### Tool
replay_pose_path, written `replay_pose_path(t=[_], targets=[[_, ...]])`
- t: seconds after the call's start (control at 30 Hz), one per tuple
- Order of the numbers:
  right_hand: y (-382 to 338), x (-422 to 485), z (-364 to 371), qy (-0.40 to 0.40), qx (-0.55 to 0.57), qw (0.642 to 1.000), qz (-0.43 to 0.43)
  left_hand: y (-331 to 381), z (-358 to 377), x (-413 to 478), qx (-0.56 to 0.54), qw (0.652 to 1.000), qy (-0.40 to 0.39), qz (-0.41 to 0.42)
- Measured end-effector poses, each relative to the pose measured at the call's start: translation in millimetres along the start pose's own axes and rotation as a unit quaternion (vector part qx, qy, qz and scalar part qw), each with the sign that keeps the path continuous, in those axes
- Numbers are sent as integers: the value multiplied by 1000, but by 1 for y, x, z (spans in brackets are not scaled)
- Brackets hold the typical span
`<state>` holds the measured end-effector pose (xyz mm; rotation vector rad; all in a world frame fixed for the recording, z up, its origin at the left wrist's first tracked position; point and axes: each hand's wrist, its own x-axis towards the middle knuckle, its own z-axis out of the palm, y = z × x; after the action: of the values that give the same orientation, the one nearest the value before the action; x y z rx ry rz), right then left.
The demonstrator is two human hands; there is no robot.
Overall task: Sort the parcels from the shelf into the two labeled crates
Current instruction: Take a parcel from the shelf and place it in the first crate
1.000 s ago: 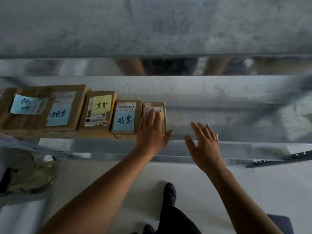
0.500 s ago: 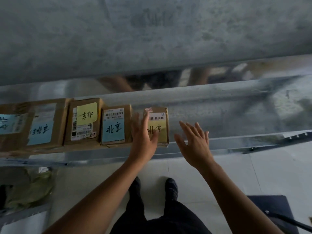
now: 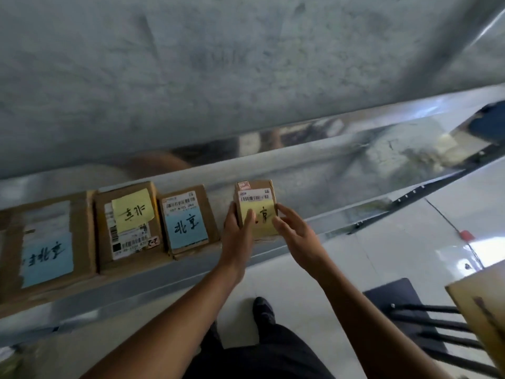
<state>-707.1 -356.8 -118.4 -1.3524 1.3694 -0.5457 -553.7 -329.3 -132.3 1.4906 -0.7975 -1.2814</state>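
Holding small box [image 3: 255,199] w/ both: left hand [image 3: 236,239] grips its left side, right hand [image 3: 296,236] pinches right edge. Squeeze evenly, lift straight off shelf [image 3: 328,187], then read yellow note [image 3: 262,228].

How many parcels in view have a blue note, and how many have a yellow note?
Blue note: 2, the left blue parcel and the right blue parcel
Yellow note: 2, the left yellow parcel and the right yellow parcel
Total: 4
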Motion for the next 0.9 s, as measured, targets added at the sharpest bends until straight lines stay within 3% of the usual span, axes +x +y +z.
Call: replay_pose_path(t=[0.2, 0.37, 0.6, 0.9], targets=[[-4, -49, 9, 160, 43, 986, -4, 12, 5, -24, -31, 988, -152, 16], [2, -96, 2, 286, 117, 951, 17, 14, 33, -53, -38, 968, -250, -1], [22, -178, -48, 397, 133, 908, 14, 27, 101, -113, 54, 943, -314, 95], [79, -333, -120, 525, 193, 828, -37, 23, 212, -236, 117, 860, -484, 110]])
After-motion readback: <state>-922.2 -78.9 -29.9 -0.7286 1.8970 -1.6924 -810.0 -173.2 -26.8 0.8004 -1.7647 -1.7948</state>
